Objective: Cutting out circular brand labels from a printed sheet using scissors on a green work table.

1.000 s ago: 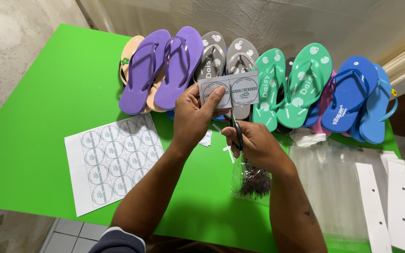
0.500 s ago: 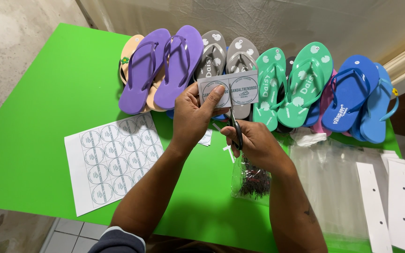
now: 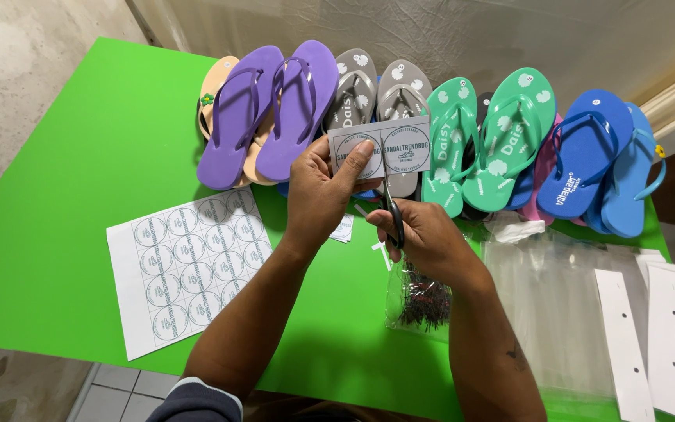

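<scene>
- At the bottom of the frame, two bare forearms rise from a dark sleeve cuff (image 3: 197, 398) and meet near the centre.
- Low and right of centre, a small clear plastic bag of dark thin fasteners (image 3: 419, 301) lies on the bright green tabletop (image 3: 64, 234), just under the right wrist.
- At the lower left lies a white paper sheet of round printed stickers (image 3: 189, 270), flat and untouched (a corner has already been cut away).
- Along the right edge, clear plastic sleeves (image 3: 556, 312) spread beside long white card strips with punched holes (image 3: 650, 344).
- The right hand (image 3: 423, 238) is closed round the dark handles of a pair of scissors (image 3: 394, 215), fingers curled through them; the blades point up into the paper, though I cannot tell how far apart they stand.
- The left hand (image 3: 322, 195) pinches a small white strip of two round stickers (image 3: 380, 152) between thumb and fingers, held upright above the table in the centre of the frame, with the scissors meeting its lower edge between the two circles.
- A little white paper offcut (image 3: 343, 229) lies just below the left hand.
- Farthest off, across the top, a row of rubber flip-flops leans on the table: a purple pair (image 3: 275, 109) over a tan one at the left, then a grey pair (image 3: 376, 94), a green pair (image 3: 490, 133) and a blue pair (image 3: 603, 156) at the right.
</scene>
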